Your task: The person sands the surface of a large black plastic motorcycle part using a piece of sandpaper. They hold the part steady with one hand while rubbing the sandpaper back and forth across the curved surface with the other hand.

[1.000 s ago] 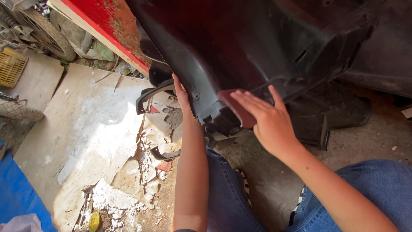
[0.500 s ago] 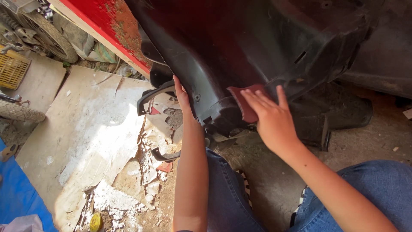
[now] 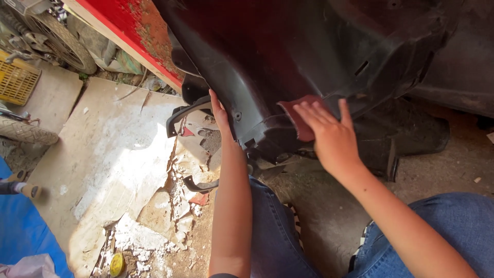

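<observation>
black panel (image 3: 309,56) edge under both hands

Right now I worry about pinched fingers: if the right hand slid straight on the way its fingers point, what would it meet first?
The right hand already lies on a dark red patch; further up-left it would likely meet the black plastic panel, though depth is unclear.

black plastic body panel (image 3: 309,62) | upright, tilted | dark-red pad (image 3: 301,116) against lower edge

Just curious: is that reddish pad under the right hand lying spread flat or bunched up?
Spread. The right hand presses the reddish pad flat against the black panel, fingers extended.
</observation>
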